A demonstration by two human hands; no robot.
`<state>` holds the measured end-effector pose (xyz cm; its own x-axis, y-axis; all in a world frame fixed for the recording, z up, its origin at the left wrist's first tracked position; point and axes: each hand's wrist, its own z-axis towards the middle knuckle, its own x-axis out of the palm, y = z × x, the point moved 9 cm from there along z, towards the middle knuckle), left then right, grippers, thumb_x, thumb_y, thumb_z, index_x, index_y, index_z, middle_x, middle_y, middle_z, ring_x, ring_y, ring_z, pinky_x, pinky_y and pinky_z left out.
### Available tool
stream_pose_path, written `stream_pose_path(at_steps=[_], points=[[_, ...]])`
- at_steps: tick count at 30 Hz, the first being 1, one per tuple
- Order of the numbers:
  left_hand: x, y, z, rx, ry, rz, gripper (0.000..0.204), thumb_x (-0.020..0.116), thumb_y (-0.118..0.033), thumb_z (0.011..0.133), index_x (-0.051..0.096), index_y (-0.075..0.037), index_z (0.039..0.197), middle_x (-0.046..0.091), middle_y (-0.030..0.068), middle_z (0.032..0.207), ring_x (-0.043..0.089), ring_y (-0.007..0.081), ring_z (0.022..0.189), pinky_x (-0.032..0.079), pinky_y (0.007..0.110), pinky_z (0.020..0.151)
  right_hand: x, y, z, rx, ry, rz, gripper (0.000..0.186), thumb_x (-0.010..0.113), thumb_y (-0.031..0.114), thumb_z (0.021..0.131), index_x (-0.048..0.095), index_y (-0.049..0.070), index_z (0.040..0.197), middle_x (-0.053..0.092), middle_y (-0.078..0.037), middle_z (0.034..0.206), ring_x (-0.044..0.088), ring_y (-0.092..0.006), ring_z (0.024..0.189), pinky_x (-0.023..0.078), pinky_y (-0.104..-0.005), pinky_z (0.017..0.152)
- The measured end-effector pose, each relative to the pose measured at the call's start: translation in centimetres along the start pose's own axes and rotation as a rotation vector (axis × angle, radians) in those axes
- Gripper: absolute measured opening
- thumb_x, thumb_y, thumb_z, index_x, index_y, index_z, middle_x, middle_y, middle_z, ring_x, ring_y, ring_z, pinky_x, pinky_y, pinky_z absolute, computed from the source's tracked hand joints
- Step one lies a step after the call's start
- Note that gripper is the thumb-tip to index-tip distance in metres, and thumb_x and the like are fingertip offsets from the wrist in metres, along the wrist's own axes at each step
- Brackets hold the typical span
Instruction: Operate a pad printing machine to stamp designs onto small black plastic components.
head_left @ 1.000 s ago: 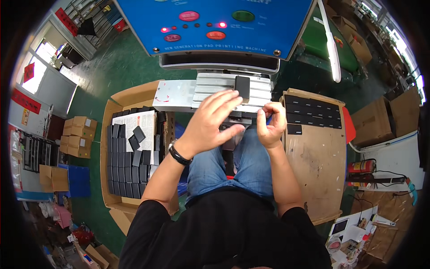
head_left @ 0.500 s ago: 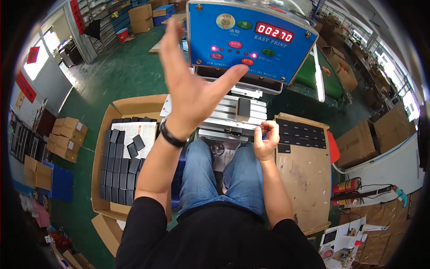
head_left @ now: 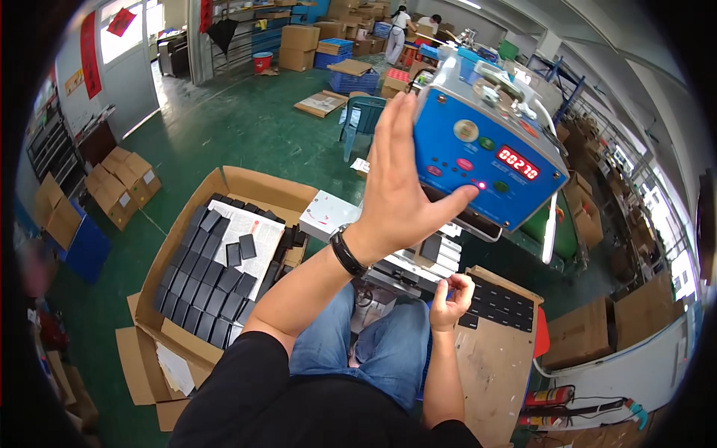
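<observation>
My left hand (head_left: 399, 175) is raised at the left edge of a blue printing machine control panel (head_left: 448, 134). Its fingers stretch up, spread from the thumb, and the thumb tip reaches the panel's lower part beside a lit red light. Nothing is held in it. My right hand (head_left: 450, 302) hovers in front of the machine's metal bed (head_left: 448, 257), palm turned up and fingers curled in, with nothing visible in them. A small black box (head_left: 431, 247) sits on the bed, partly behind my left hand.
On the left, a cardboard carton (head_left: 258, 183) holds rows of black boxes and a newspaper sheet (head_left: 256, 233). On the right, a wooden board (head_left: 485, 358) bears rows of black pieces (head_left: 504, 302). A green chair (head_left: 364, 116) and two people stand farther back.
The view has swung up and left, showing more of the room. My left thumb stays by the panel's lower buttons. One of two lit panel lights no longer shows. My right hand remains curled.
</observation>
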<state>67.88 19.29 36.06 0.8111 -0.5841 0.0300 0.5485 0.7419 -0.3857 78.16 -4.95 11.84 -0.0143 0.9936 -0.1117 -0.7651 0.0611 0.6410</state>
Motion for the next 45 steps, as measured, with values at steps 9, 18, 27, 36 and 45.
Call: stream_pose_path(at_steps=[9, 18, 27, 36, 45], points=[[0.4, -3.0, 4.0, 0.352, 0.106, 0.112, 0.089, 0.092, -0.043, 0.074, 0.061, -0.018, 0.154, 0.045, 0.0152, 0.165, 0.042, 0.0469, 0.152, 0.044, 0.057, 0.119, 0.1, -0.4, -0.1, 0.059, -0.028, -0.061, 0.022, 0.065, -0.003, 0.095, 0.06, 0.003, 0.115, 0.061, -0.008, 0.104, 0.054, -0.015, 0.082, 0.049, -0.0257, 0.076], [-0.1, -2.8, 4.0, 0.377, 0.039, -0.008, 0.095, 0.094, -0.039, 0.067, 0.056, -0.015, 0.151, 0.047, 0.0138, 0.156, 0.038, 0.0481, 0.151, 0.042, 0.059, 0.11, 0.2, -1.3, -0.7, 0.125, -0.044, -0.067, 0.02, 0.065, 0.0, 0.098, 0.059, 0.004, 0.117, 0.06, -0.007, 0.108, 0.054, -0.0139, 0.084, 0.049, -0.0246, 0.078], [-0.2, -2.4, 3.9, 0.4, 0.002, -0.02, 0.091, 0.092, -0.038, 0.069, 0.057, -0.014, 0.149, 0.047, 0.0141, 0.155, 0.039, 0.0483, 0.149, 0.042, 0.055, 0.106, 0.3, -0.9, -0.4, 0.124, -0.042, -0.088, 0.022, 0.064, -0.001, 0.097, 0.059, 0.003, 0.118, 0.059, -0.008, 0.11, 0.053, -0.0143, 0.082, 0.049, -0.0249, 0.076], [-0.3, -2.4, 3.8, 0.409, 0.084, 0.053, 0.096, 0.093, -0.032, 0.066, 0.056, -0.02, 0.153, 0.048, 0.0121, 0.156, 0.038, 0.0461, 0.151, 0.045, 0.063, 0.11, 0.5, -0.1, -0.4, 0.088, -0.009, -0.084, 0.024, 0.066, -0.002, 0.095, 0.06, 0.004, 0.118, 0.059, -0.007, 0.109, 0.052, -0.0144, 0.081, 0.048, -0.0249, 0.077], [1.1, -2.6, 3.7, 0.482, 0.167, 0.09, 0.095, 0.088, -0.038, 0.083, 0.046, -0.015, 0.165, 0.037, 0.0202, 0.165, 0.035, 0.0418, 0.155, 0.037, 0.061, 0.126, -0.1, -0.4, -0.1, 0.058, -0.048, -0.102, 0.022, 0.067, -0.003, 0.091, 0.063, 0.001, 0.112, 0.063, -0.008, 0.102, 0.055, -0.0147, 0.077, 0.05, -0.0262, 0.073]])
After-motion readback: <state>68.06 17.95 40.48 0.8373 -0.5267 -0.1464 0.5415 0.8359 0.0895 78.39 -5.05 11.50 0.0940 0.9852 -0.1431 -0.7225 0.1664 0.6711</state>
